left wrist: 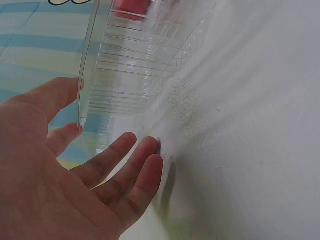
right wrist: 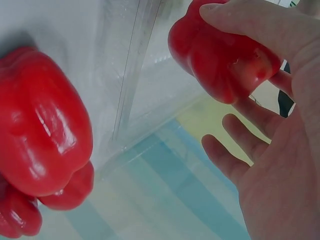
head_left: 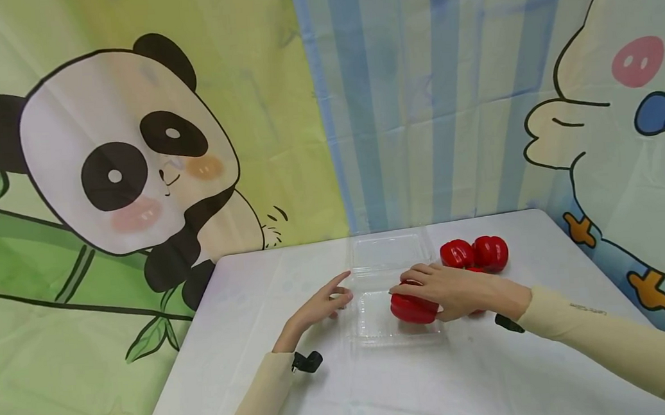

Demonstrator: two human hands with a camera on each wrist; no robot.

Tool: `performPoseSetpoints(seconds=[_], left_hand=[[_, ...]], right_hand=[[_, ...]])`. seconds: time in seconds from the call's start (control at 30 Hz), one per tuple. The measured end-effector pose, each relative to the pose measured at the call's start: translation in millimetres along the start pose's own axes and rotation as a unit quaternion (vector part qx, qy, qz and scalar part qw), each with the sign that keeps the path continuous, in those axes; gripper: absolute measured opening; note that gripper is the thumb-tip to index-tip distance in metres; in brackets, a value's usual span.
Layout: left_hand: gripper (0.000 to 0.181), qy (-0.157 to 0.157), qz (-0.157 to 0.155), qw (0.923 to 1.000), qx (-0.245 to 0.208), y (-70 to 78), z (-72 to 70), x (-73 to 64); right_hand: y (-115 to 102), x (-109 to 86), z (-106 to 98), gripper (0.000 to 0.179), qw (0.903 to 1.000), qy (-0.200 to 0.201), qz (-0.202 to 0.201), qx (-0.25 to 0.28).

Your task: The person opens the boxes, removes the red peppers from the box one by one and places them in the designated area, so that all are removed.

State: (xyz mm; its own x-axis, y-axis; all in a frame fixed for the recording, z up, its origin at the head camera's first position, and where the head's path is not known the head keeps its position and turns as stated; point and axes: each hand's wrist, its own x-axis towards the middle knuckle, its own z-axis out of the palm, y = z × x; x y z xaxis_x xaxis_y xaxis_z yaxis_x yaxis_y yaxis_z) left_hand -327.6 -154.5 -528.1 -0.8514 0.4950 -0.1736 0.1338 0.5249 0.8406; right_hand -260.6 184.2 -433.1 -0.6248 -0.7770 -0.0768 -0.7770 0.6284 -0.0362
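My right hand (head_left: 454, 289) holds a glossy red bell pepper (head_left: 413, 308) between thumb and fingers, over the lower half of a clear plastic clamshell box (head_left: 371, 324). In the right wrist view the thumb lies along one side of this pepper (right wrist: 210, 55), and two fingers stick out free of it. At the box's left side is my left hand (head_left: 320, 306), its fingers loosely spread and holding nothing. The left wrist view puts two of its fingertips right at the box's thin rim (left wrist: 86, 100).
More red bell peppers (head_left: 491, 254) sit together to the right of the box, partly hidden by my right hand. The box's lid half (head_left: 390, 253) lies opened toward the back. A white table (head_left: 403, 389) meets a printed cloth backdrop (head_left: 270, 141) at its far edge.
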Motion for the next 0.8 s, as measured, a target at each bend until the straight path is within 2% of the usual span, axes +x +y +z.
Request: performPoseSetpoints(seconds=[0.33, 0.8], left_hand=[[0.064, 0.000, 0.002, 1.0000, -0.004, -1.7, -0.2, 1.1], [0.066, -0.005, 0.004, 0.9999, -0.011, -2.0, -0.8, 1.5]], right_hand=[[7.4, -14.4, -8.4, 0.110, 0.9991, 0.033, -0.003, -0.027], [17.8, -33.5, -7.7, 0.109, 0.9953, 0.090, 0.034, 0.003]])
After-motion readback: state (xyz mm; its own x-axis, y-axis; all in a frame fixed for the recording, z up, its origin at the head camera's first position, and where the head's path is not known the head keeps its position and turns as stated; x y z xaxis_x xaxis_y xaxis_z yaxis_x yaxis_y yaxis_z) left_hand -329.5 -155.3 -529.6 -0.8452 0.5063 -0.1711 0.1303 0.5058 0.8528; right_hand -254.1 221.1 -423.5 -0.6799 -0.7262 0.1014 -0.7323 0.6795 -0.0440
